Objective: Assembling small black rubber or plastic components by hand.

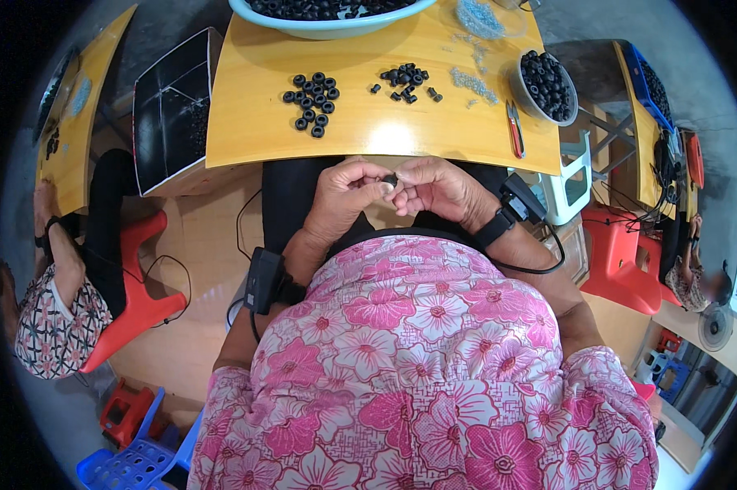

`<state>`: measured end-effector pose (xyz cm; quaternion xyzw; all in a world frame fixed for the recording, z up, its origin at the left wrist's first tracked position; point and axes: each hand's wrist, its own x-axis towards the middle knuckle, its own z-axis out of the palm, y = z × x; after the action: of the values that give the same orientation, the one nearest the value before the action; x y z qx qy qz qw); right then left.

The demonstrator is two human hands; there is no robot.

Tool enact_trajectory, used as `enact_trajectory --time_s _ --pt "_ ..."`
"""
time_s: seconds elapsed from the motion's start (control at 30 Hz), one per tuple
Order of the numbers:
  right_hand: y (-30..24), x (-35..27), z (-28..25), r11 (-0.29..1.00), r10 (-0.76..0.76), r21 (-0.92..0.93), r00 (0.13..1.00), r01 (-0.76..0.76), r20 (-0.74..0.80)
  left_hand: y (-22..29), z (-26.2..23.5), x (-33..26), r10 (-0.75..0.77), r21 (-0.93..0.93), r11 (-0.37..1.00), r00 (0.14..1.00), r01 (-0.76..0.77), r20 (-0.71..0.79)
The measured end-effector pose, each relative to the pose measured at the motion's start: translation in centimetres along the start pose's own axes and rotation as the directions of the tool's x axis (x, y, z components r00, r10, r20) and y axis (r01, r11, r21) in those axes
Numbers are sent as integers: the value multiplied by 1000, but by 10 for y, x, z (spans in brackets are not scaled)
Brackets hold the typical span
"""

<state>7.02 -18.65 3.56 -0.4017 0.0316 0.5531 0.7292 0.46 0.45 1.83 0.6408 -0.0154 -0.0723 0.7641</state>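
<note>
Black ring part, small and dark, sits pinched between the fingertips of both hands, held in the air just below the near edge of the tabletop and above the person's lap. Left hand: grip pressed together, thumb and forefinger closed on the part from the left. Right hand: grip likewise closed, fingertips meeting the same part from the right; whether a second piece is being fitted into it cannot be told, since the fingers cover most of it. On the tabletop, well apart from the hands, lie a neat cluster of black rings, a looser heap of smaller black pieces, a scatter of clear beads, red-handled snips and a grey bowl of black rings at the right; a pale blue basin stands at the far edge. Risk, judged: the part is held off the tabletop, so a slip of either grip would likely drop it into the lap or onto the floor, where a small black piece is hard to find. Fingertips hide the work, so a misaligned fit could go unnoticed. Wrist-strap cables near the right forearm could snag on a reach toward the bowl.
</note>
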Motion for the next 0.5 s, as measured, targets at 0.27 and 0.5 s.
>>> enact_trajectory --time_s 0.27,0.5 --pt "-4 0 1 996 72 -44 997 -72 -14 -3 -4 2 30 76 997 999 -31 12" --pt "3 -1 3 997 19 -70 997 -24 -71 -2 -2 3 25 61 998 1000 -24 -13"
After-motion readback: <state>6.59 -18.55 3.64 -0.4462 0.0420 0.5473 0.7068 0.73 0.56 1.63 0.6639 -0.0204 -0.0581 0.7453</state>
